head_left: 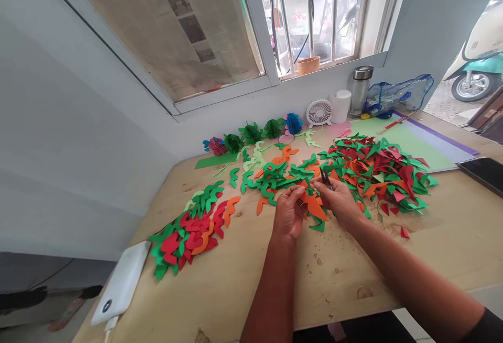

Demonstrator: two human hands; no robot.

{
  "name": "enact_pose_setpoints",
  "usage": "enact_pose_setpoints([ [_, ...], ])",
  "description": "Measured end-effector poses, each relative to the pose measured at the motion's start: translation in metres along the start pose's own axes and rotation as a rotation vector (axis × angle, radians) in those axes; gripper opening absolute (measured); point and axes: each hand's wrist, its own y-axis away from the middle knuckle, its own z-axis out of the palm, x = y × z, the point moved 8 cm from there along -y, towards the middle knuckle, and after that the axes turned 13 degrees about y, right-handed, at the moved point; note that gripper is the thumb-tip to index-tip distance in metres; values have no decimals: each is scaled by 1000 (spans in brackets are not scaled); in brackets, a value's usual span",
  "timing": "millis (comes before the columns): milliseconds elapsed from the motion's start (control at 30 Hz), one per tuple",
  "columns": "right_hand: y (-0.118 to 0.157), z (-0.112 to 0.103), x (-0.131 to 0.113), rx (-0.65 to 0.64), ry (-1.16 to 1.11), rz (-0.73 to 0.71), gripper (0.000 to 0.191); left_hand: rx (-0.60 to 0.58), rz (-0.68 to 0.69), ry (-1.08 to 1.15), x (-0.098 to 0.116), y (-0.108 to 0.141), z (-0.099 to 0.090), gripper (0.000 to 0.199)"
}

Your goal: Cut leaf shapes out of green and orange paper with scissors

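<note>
In the middle of the table my left hand (289, 211) pinches an orange paper piece (316, 209) between thumb and fingers. Close on its right, my right hand (341, 200) is closed around a pair of dark scissors (326, 178), whose two narrow prongs point up and away from me. The fingers partly cover the scissors, and part of the orange paper lies behind my hands. Just beyond both hands are scattered green wavy paper cutouts (275, 173). To the right spreads a big heap of green, red and orange paper scraps (387, 167).
Red, green and orange cutouts (192, 233) are piled at the left, near a white power bank (122, 280). Along the wall stand paper honeycomb ornaments (251, 133), a small white fan (319, 113) and a glass bottle (360, 94). A phone (485, 171) lies at the right edge.
</note>
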Motion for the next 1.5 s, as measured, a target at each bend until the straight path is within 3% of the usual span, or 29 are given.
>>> enact_pose_setpoints([
  [100,3,9,1,-92,51,1,40,-12,13,-14,1,1,2,19],
  [300,2,11,-1,-93,50,-47,38,-17,15,-45,-1,1,2,19],
  [500,-3,-8,2,98,-126,-15,36,32,29,-14,-1,-3,-5,22],
  [567,-4,-10,4,109,-201,0,40,32,15,-3,-2,-4,-5,22],
  [767,-1,5,7,-67,-128,52,41,16,84,-150,4,0,1,22],
  [900,1,6,7,-76,-49,34,40,19,108,-329,4,1,3,29],
  [1100,-2,-4,1,50,1,-61,39,-27,56,-400,-3,1,6,32],
  [1267,-1,-17,-1,209,-16,-53,40,-67,38,-518,-6,2,9,28],
  [1500,-6,-22,8,250,-124,-37,44,-14,71,-509,0,2,7,26],
])
